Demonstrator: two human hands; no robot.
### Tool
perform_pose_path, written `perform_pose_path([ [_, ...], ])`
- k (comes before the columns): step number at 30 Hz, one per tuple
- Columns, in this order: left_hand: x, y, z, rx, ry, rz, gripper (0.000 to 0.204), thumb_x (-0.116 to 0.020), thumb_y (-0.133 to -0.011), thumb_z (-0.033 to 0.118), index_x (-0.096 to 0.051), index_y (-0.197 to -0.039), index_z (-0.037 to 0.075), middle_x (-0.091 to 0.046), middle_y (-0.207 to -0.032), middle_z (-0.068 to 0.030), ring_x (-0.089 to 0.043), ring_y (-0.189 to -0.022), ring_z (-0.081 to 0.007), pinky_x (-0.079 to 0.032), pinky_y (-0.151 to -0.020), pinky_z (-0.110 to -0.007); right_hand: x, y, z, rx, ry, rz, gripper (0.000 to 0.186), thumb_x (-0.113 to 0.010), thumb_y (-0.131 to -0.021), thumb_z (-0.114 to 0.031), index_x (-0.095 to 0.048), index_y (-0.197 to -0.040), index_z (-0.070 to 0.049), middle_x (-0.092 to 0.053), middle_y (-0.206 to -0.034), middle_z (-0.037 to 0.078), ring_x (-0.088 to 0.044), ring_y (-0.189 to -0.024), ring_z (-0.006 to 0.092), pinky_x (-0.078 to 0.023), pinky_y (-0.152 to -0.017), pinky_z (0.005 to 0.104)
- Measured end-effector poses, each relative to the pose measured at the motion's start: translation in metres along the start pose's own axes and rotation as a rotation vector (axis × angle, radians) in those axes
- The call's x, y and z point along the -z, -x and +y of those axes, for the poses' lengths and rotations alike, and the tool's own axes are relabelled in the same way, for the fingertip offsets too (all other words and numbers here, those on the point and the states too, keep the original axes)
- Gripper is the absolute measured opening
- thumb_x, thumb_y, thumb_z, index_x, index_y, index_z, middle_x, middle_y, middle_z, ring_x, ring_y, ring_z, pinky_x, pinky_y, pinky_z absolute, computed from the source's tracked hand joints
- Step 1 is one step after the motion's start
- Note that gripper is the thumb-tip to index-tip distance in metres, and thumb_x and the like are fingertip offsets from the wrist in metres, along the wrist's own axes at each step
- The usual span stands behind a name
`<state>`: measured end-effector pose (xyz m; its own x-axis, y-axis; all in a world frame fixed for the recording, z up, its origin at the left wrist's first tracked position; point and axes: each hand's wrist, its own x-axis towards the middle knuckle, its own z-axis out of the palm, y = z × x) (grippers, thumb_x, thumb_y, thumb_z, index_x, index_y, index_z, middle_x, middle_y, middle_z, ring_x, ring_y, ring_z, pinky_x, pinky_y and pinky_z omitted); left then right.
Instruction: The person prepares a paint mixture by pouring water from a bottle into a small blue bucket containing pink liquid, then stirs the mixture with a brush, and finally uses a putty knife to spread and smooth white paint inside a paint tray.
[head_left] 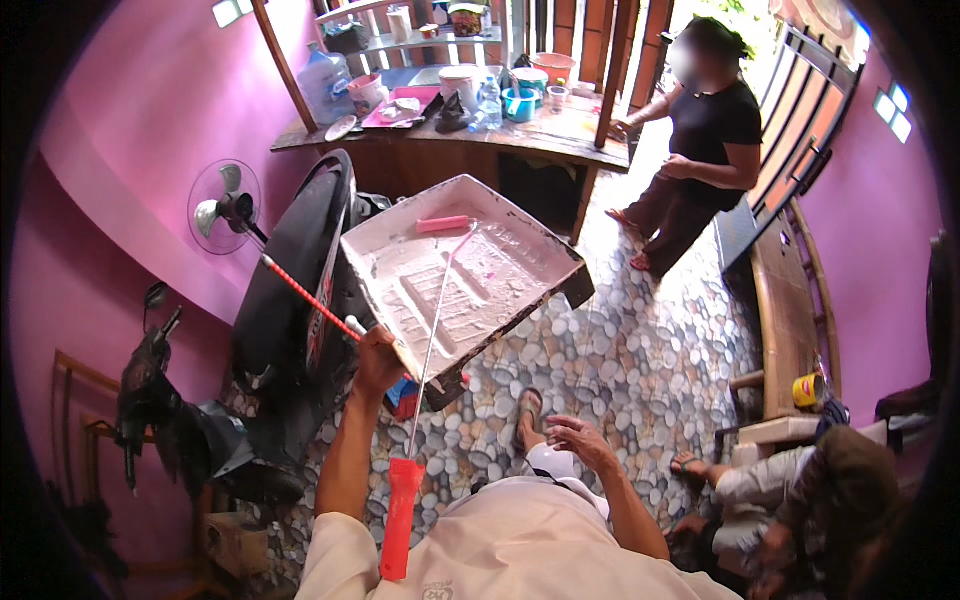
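Note:
My left hand (pixel 377 362) is closed on the near left corner of a paint tray (pixel 545 290), holding it up above the floor. Pinkish-white paint coats the tray's ribbed inside. A paint roller lies across it: its pink roller sleeve (pixel 442 224) rests in the far part, a thin metal rod runs back over the near edge, and the red handle (pixel 402 520) reaches toward my shirt. No hand is on that handle. My right hand (pixel 583 442) hangs by my waist with fingers apart and nothing in it.
A motorcycle (pixel 290 290) stands at left beside a fan (pixel 235 212) on a red-striped pole. Ahead, a counter (pixel 420 150) bears buckets, bottles and trays. One person (pixel 715 130) stands at far right; another (pixel 800 500) sits at lower right near a bamboo bench (pixel 785 310).

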<state>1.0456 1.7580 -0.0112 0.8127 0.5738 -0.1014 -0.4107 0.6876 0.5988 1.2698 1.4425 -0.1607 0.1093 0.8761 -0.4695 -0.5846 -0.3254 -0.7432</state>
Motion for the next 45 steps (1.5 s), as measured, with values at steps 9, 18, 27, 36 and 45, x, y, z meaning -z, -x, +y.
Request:
perform_pose_path([
  [9, 0.059, -0.156, 0.016, 0.086, -0.029, -0.015, 0.059, -0.050, -0.065, 0.011, -0.047, -0.122, -0.004, -0.057, -0.119, -0.0142, -0.056, -0.107, -0.0294, -0.042, -0.096, -0.043, 0.030, -0.171, -0.153, 0.137, -0.013, -0.286, 0.069, -0.072, -0.079, -0.022, -0.036, -0.135, -0.002, -0.057, -0.112, 0.012, -0.060, -0.092, 0.0180, -0.049, -0.080, 0.0290],
  [18, 0.099, -0.310, -0.023, 0.216, -0.274, 0.087, 0.028, -0.050, -0.081, 0.030, -0.062, -0.091, 0.007, -0.064, -0.087, -0.0050, -0.061, -0.084, -0.0213, -0.048, -0.079, -0.036, 0.100, -0.290, -0.187, 0.135, -0.341, -0.371, 0.081, -0.073, -0.073, -0.017, -0.028, -0.139, -0.008, -0.055, -0.119, 0.014, -0.059, -0.101, 0.0255, -0.045, -0.088, 0.0346],
  [27, 0.251, -0.499, -0.097, 0.479, -0.082, -0.270, 0.019, -0.060, -0.078, 0.023, -0.064, -0.076, 0.005, -0.065, -0.084, -0.0094, -0.060, -0.087, -0.0195, -0.046, -0.081, -0.036, 0.189, -0.430, -0.101, 0.246, -0.575, -0.052, 0.067, -0.069, -0.077, -0.024, -0.037, -0.135, -0.010, -0.055, -0.121, 0.014, -0.056, -0.105, 0.0287, -0.042, -0.093, 0.0421],
  [36, 0.384, -0.626, -0.179, 0.945, -0.284, -0.031, 0.018, -0.055, -0.059, 0.005, -0.063, -0.074, -0.001, -0.064, -0.083, -0.0102, -0.059, -0.082, -0.0216, -0.044, -0.082, -0.034, 0.238, -0.546, -0.047, 0.139, -0.815, 0.378, 0.043, -0.069, -0.076, -0.009, -0.053, -0.115, -0.001, -0.058, -0.112, 0.010, -0.056, -0.102, 0.0260, -0.043, -0.093, 0.0468],
  [45, 0.465, -0.708, -0.196, 1.072, -0.392, 0.025, 0.040, -0.056, -0.062, 0.008, -0.062, -0.099, -0.005, -0.064, -0.098, -0.0131, -0.061, -0.087, -0.0244, -0.045, -0.086, -0.036, 0.285, -0.635, -0.036, 0.056, -0.914, 0.371, 0.045, -0.065, -0.072, -0.003, -0.053, -0.115, -0.002, -0.059, -0.113, 0.007, -0.053, -0.109, 0.0232, -0.040, -0.099, 0.0439],
])
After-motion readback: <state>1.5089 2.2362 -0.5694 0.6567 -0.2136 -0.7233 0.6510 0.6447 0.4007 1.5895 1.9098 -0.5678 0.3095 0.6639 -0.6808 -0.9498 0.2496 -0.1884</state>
